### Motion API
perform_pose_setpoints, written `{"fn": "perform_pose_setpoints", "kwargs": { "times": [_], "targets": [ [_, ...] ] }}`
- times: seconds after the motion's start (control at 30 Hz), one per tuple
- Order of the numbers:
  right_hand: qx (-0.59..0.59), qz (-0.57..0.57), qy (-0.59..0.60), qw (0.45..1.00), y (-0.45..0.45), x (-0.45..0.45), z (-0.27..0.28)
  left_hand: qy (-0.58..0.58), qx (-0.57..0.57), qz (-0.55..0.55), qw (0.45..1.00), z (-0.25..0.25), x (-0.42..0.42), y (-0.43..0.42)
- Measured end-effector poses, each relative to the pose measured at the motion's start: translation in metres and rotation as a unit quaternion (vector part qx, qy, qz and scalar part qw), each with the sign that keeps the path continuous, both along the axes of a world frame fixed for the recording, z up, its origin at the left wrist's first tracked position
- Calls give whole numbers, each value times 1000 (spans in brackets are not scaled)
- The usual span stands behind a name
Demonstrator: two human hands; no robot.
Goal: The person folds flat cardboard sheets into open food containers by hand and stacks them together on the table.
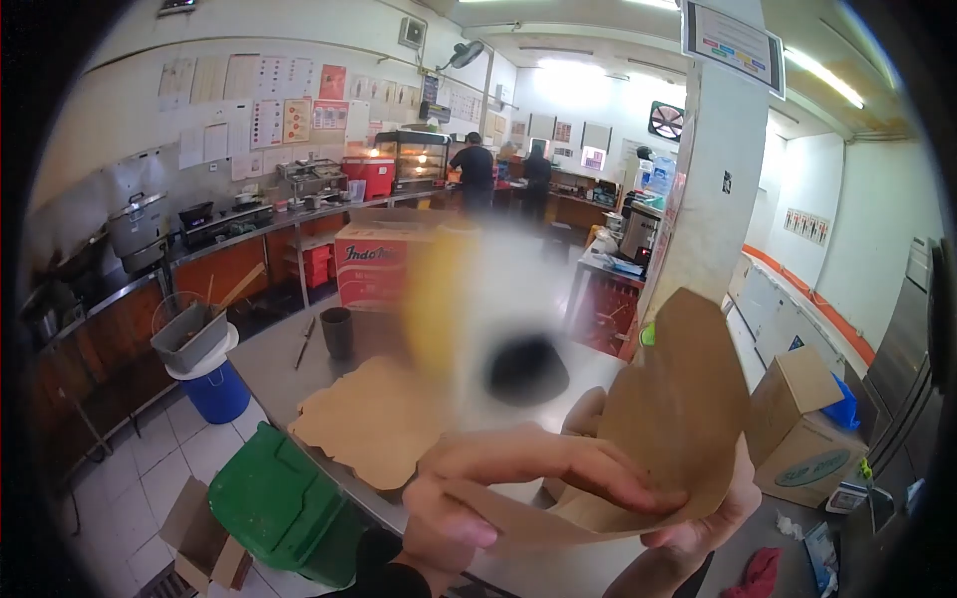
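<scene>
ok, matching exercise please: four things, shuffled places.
1. curved brown paper piece
2. dark cylindrical cup
3. green plastic bin
4. grey bladed fan

A. up near the ceiling
B. standing on the silver metal table
C. beside an opened brown cardboard box
D. held by left hand and right hand

Pairs: 1-D; 2-B; 3-C; 4-A

The left hand (444, 498) is near the bottom middle of the frame. It is bare, with long, thin fingers (588, 462) and a thumb with a round tip. A black sleeve (397, 582) covers its arm at the bottom edge and stops near the wrist. The cloth looks plain and dark. The right hand (726, 506), at the lower right, is bare too, and so is its wrist.
</scene>
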State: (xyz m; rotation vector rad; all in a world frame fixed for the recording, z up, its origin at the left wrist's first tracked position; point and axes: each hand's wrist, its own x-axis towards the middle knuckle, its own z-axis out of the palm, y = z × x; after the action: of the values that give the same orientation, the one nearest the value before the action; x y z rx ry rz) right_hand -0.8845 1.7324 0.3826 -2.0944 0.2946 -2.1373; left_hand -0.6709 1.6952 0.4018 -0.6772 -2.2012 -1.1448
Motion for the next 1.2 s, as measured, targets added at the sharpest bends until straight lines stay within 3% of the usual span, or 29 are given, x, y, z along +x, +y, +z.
{"fn": "perform_pose_setpoints", "kwargs": {
  "times": [0.1,0.17,0.2,0.27,0.3,0.4,0.47,0.5,0.53,0.63,0.67,0.77,0.8,0.87,0.9,0.97,1.03,1.07,1.1,1.13,1.2],
  "targets": [
    [6,-2,-8,1000,4,2,-1,-30,76,-19,996,-4,3,4],
    [52,-13,-51,997,8,3,-3,-39,208,138,968,-16,2,15],
    [95,-21,-86,992,10,4,-3,-41,209,136,968,-17,0,25],
    [79,-23,-77,994,10,4,-5,-21,402,200,893,-12,-6,52],
    [92,-19,-37,995,10,1,-4,-24,402,197,894,-9,-13,59],
    [90,-62,77,991,2,-9,4,125,419,221,872,-19,-32,68],
    [-8,-120,-2,993,-1,3,8,185,449,316,815,-47,-28,60],
    [-8,-108,16,994,-2,0,8,196,455,341,799,-53,-25,53],
    [-37,-153,63,985,-5,-7,9,160,433,317,829,-54,-16,44],
    [-23,-133,96,986,1,-12,12,73,366,248,894,-53,-3,20],
    [1,-88,89,992,0,-13,12,68,364,239,897,-51,-12,17],
    [57,9,63,996,-1,-16,12,253,348,67,900,-43,-26,-1],
    [90,62,47,993,-2,-16,11,202,255,30,945,-42,-18,-24],
    [115,130,31,984,-2,-15,7,147,160,-5,976,-39,-15,-53],
    [139,196,18,970,-2,-14,6,146,136,-31,979,-38,-16,-62],
    [139,208,-3,968,0,-9,8,144,112,-58,982,-44,-15,-63],
    [137,217,-26,966,-2,-11,10,161,270,31,949,-53,-13,-52],
    [116,135,5,984,-4,-14,11,164,322,60,931,-54,-13,-48],
    [94,52,36,994,-6,-17,12,141,375,2,916,-50,-14,-43],
    [94,53,34,994,-4,-16,13,116,426,-56,895,-48,-14,-40],
    [32,-54,64,996,-1,-10,17,137,406,-17,903,-57,-10,-49]
  ]
}}
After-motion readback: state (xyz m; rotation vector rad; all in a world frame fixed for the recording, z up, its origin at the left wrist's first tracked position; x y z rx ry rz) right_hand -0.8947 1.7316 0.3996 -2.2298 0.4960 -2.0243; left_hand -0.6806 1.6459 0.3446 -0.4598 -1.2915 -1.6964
